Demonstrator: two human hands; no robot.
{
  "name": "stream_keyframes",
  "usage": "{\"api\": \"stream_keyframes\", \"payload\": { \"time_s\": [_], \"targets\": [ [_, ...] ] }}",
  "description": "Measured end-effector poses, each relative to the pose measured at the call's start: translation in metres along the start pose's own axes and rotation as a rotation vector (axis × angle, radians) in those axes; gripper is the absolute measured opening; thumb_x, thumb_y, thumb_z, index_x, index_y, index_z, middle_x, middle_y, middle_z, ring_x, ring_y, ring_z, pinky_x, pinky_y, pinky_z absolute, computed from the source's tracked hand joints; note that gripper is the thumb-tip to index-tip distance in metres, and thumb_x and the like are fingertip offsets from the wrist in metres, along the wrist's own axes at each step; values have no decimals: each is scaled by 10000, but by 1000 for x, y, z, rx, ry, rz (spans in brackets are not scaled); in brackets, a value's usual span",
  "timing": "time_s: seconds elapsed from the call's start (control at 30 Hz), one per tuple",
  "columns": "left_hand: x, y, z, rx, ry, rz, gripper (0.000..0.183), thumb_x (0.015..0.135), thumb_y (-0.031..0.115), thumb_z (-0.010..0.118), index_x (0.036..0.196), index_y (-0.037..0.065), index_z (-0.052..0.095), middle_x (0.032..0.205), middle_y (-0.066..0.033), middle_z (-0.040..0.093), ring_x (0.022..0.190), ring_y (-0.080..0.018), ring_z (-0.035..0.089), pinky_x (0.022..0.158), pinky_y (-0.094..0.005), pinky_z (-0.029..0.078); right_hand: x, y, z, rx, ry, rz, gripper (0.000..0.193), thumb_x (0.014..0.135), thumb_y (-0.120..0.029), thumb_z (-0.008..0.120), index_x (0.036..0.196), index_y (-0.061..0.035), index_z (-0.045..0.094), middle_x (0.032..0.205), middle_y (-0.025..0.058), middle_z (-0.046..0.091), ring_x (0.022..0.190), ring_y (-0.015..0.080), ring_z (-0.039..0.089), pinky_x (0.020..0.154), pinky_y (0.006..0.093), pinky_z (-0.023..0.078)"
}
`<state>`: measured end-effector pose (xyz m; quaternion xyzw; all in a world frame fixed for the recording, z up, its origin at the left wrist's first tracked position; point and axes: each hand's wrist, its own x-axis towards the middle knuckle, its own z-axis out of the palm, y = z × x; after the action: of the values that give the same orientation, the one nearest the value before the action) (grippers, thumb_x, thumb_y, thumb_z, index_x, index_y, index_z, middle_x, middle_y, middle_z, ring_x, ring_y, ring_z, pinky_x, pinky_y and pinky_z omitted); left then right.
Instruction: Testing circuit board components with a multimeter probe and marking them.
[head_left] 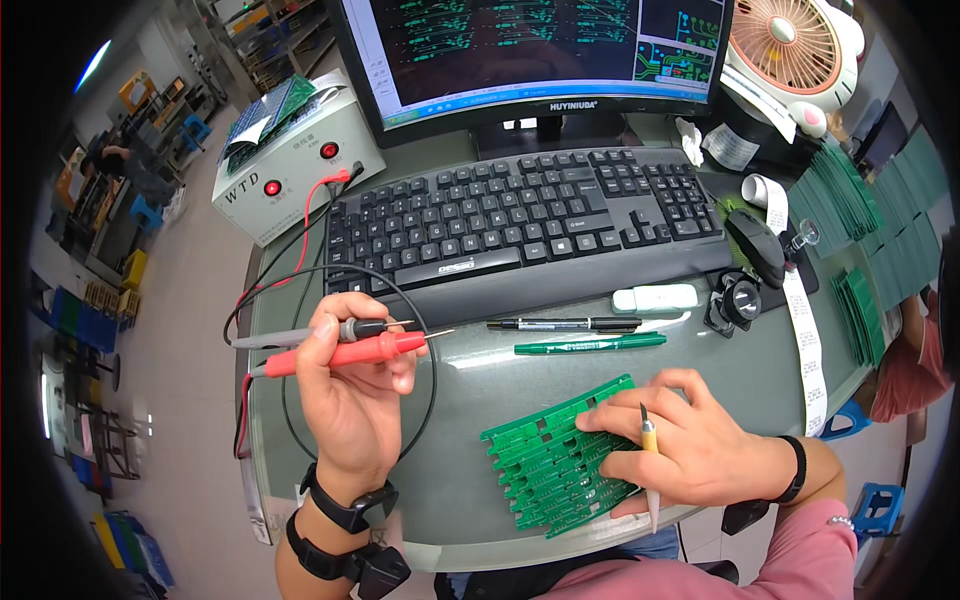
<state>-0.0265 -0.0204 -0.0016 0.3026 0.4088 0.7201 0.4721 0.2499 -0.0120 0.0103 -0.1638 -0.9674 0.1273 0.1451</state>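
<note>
My left hand (350, 420) is raised over the left part of the desk, closed round two test probes. The red probe (385, 347) has its bare metal tip pointing right; the grey and black probe (275, 340) lies just above it. My right hand (700, 450) rests on a green circuit board panel (545, 455) near the front edge, fingertips on its surface. A pen-shaped tool (651, 490) with a white handle, yellow band and dark pointed tip is tucked between the fingers of that hand. Part of the panel is hidden under the hand.
Behind my hands lie a black keyboard (480, 215), a black marker (560, 324) and a green marker (590, 343). A grey box (300, 165) with red buttons takes the probe leads. Mouse (755, 245), paper strip (800, 340), stacked green boards (860, 315) and fan (785, 40) stand right.
</note>
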Motion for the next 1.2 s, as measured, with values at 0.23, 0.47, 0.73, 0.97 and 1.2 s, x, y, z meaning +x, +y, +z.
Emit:
{"api": "stream_keyframes", "payload": {
  "time_s": [0.23, 0.47, 0.73, 0.97, 1.2],
  "targets": [
    [-1, 0, -4, -6, -60, 13, 292, 992, 320, 373, 973, 69, 520, 629, -55, 536, 501, -113, 436, 730, -340, 464, -2, -3, 1, -12, 4, 10, 427, 656, -342, 739, 979, -142, 546, 1254, 63, 555, 1071, 219, 549, 853, 409, 371],
    [-2, 1, -5, -9, -80, 24, 290, 989, 318, 377, 968, 68, 523, 642, -55, 547, 517, -120, 436, 727, -339, 453, -4, -3, 4, -43, 43, -1, 390, 679, -319, 719, 976, -141, 540, 1242, 66, 560, 1060, 215, 552, 851, 410, 377],
    [-1, 0, -4, -8, -115, 36, 279, 990, 310, 386, 974, 68, 526, 692, -59, 584, 549, -109, 447, 701, -316, 476, -5, -3, 1, -13, 30, 2, 463, 657, -354, 733, 998, -131, 514, 1233, 79, 557, 1076, 238, 544, 848, 417, 380],
    [1, -1, -7, -18, -137, 57, 278, 989, 307, 387, 977, 68, 529, 682, -55, 571, 539, -115, 432, 728, -334, 463, -4, -1, 2, -6, 32, -6, 499, 651, -363, 744, 1016, -120, 506, 1228, 87, 553, 1070, 245, 540, 856, 417, 377],
    [-2, 0, -4, -18, -115, 49, 277, 987, 308, 388, 977, 68, 526, 674, -53, 561, 535, -121, 422, 741, -343, 446, -6, -1, 1, 4, 12, -8, 505, 671, -370, 753, 1031, -115, 508, 1237, 103, 547, 1085, 261, 535, 874, 425, 373]
  ]
}}
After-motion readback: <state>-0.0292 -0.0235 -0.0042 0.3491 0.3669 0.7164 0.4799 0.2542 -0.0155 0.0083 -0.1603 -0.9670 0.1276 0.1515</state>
